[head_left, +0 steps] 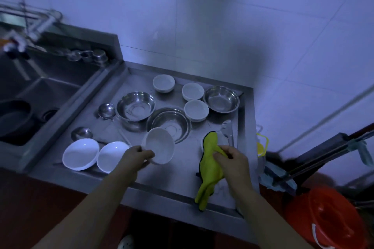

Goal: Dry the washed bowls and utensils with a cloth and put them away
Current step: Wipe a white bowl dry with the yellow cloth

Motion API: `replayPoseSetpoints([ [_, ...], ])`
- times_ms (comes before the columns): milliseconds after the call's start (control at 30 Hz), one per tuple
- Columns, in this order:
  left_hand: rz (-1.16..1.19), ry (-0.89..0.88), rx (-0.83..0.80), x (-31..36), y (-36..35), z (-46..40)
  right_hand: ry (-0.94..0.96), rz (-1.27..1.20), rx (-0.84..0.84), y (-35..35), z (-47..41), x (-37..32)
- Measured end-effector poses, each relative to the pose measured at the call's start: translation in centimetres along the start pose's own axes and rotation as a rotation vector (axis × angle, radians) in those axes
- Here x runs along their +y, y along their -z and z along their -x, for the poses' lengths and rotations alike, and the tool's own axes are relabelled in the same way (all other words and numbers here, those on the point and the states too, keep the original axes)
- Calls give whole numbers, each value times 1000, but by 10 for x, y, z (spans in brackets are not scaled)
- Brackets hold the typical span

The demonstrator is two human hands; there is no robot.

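Left hand (137, 157) grips a white bowl (159, 145) by its near rim, tilted up off the desk (182, 174). Right hand (230, 157) pinches the yellow cloth (210, 168), which hangs limp to the desk's front edge. The bowl looks glazed, probably wet: slippery, brittle, light. A rim pinch is marginal; cupping under the base would be safer while wiping. The cloth is soft and best bunched in the palm. Steel bowls (135, 107) and ladles (106, 110) are still undried.
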State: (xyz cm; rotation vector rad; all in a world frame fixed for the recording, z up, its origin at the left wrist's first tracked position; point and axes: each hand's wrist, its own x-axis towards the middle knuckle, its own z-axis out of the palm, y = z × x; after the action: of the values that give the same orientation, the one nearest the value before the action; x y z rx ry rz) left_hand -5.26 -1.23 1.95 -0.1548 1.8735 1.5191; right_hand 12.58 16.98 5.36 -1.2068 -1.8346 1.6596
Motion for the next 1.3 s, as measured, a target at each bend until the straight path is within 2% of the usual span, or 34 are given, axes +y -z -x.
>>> replayPoseSetpoints([
  [100,-303,-269,15,20,21,7,25,-47,-14,-13,-1,-20],
  [333,-775,-894,111,78,61,22,110,-114,-49,-57,7,-74],
  [433,-865,-1004,113,99,85,24,132,-144,-21,-75,14,-96],
  [700,-701,-980,9,142,140,21,218,-223,-52,-137,28,-152],
  [800,-571,-955,15,152,154,18,307,-211,-45,-169,35,-169],
  [900,-429,-921,23,157,161,19,440,-174,-125,-209,44,-178],
  [933,-380,-906,13,159,164,18,502,-104,-171,-221,46,-180],
  [1000,-282,-858,0,161,169,16,657,185,-223,-237,48,-178],
  [1100,-197,-803,8,163,178,11,972,767,-153,-247,38,-162],
  [1167,-119,-786,-27,164,180,11,1088,1018,-118,-251,36,-155],
  [1300,-26,-808,-133,169,182,16,1096,1022,-67,-269,39,-157],
])
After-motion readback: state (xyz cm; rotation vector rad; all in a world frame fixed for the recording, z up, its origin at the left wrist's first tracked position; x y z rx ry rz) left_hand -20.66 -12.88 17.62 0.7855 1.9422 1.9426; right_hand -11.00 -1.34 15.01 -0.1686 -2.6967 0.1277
